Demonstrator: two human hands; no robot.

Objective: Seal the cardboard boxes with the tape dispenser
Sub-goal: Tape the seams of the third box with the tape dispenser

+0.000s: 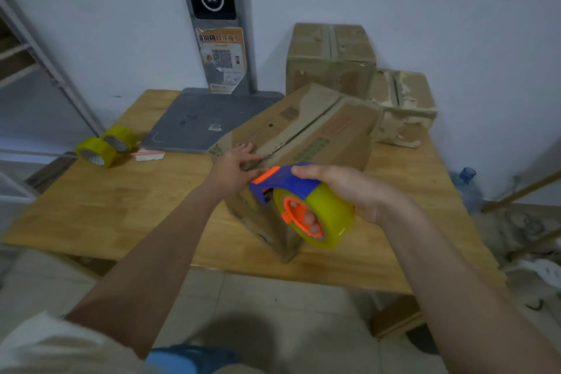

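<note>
On the table (121,209), near its front edge: a long box (306,136) lying at an angle, near end toward the person, top seam running away toward the wall. Left hand (233,167) rests on the near end of the box top, fingers stretched flat beside the seam, holding nothing. Right hand (349,191) grips the dispenser (291,188): thumb and palm over the blue body, fingers pushed through the orange hub and showing inside it. Dispenser carries a fat yellow roll (328,215); orange tip points at the near end of the seam, just beside the left fingers. Whether the tip touches the cardboard, cannot tell. Dispenser is held above the near corner of the box, roll hanging in front of the box's end face. Behind the long box, against the wall, two more boxes: a taller one (331,58) with a taped top seam, and a lower, torn one (403,106) to its right, touching it. At the table's far left, two spare yellow rolls (104,146) lying side by side near the edge, a small red-and-white scrap (148,155) just beside them. A grey flat base (197,121) sits at the back of the table, between the rolls and the long box, carrying an upright panel (212,9) with a dark screen and a peeling QR sticker (221,59). Right of the table, on the floor, a blue water bottle (466,182).
</note>
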